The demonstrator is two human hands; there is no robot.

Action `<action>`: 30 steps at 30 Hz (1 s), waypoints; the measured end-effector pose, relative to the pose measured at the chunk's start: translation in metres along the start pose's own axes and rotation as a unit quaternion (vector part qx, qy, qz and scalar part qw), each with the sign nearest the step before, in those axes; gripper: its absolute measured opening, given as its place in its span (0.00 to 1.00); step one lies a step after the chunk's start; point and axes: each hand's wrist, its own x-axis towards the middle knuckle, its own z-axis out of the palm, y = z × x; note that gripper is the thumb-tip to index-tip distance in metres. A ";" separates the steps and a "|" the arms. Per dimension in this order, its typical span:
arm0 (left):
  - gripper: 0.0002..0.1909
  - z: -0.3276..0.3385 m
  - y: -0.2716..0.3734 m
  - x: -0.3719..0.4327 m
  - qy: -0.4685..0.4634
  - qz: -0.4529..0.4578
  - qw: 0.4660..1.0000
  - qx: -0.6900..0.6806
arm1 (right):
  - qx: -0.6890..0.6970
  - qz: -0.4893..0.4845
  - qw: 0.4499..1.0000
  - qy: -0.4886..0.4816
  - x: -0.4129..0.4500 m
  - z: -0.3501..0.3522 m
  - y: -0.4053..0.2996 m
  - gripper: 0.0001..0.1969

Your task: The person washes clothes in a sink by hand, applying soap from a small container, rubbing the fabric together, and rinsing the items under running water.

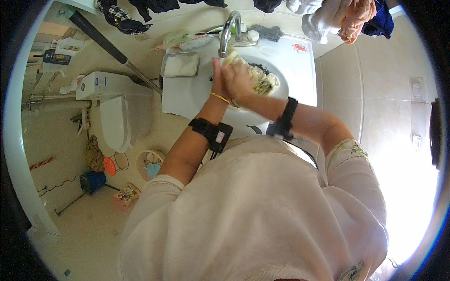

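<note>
Over the white washbasin [283,79], just below the chrome faucet [232,30], my two hands press together on a wet, pale yellow cloth [235,56]. My left hand [218,79] is on edge with its fingers fairly straight and a gold-coloured bangle at the wrist. Blurred by motion, my right hand [239,80] lies against it and covers part of the cloth. One end of the cloth sticks out above the fingers. More bunched cream and yellow fabric [265,82] lies in the bowl beside my right hand, with dark fabric [259,66] behind it.
A soap dish [181,65] sits on the counter's left, and a grey mesh scrubber [266,33] behind the faucet. Garments [337,19] hang overhead. A metal pole [105,40] leans left, near the toilet [114,119]. A waste bin [149,163] and blue bucket [92,182] stand on the floor.
</note>
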 end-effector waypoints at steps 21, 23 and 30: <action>0.21 0.008 0.006 -0.007 0.293 0.154 0.943 0.027 | 0.466 0.115 0.855 -0.198 0.016 -0.016 0.120 0.32; 0.23 -0.010 0.007 -0.007 0.196 0.159 0.968 0.002 | 0.638 0.178 0.730 -0.166 0.030 -0.011 0.110 0.22; 0.29 -0.032 -0.014 -0.004 0.083 0.169 0.928 0.321 | 0.125 -0.306 0.925 0.187 -0.002 0.023 0.052 0.24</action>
